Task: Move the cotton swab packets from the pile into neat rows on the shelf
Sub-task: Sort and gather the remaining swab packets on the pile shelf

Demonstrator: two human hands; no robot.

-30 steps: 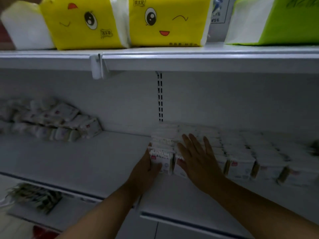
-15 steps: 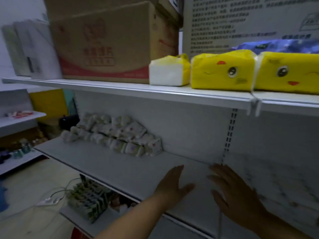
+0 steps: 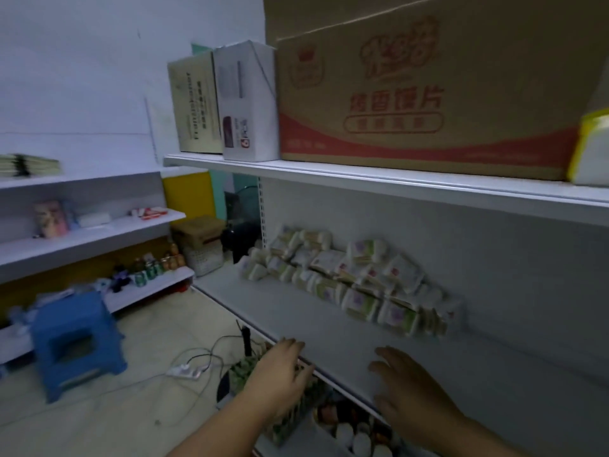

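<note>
Nearest to us, two bare forearms reach up from the bottom edge of the view. The left hand lies palm down over the front edge of the shelf, fingers loosely stretched and curled round nothing. We cannot tell whether it touches that edge. The right hand is near it on the right, over the shelf's bare surface close to the front edge, its fingers straight and a little spread, gripping nothing. Beneath the hands, on a lower shelf, we make out small goods, some round and pale, too blurred to name.

Farther in on the same shelf, the cotton swab packets lie in a loose pile against the back wall, toward the shelf's left end and well apart from both hands. They are white with green and small red marks, heaped at odd angles, some resting on others.

Above them, the upper shelf carries a big cardboard box with a red band, a white box just beside its left side, and a beige box at the left end. A yellow-and-white pack shows partly at the right.

On the floor to the left stands a blue stool, with a white power strip and its cables between stool and shelf. Beyond, the side shelves along the far wall hold bottles and a few flat items.
</note>
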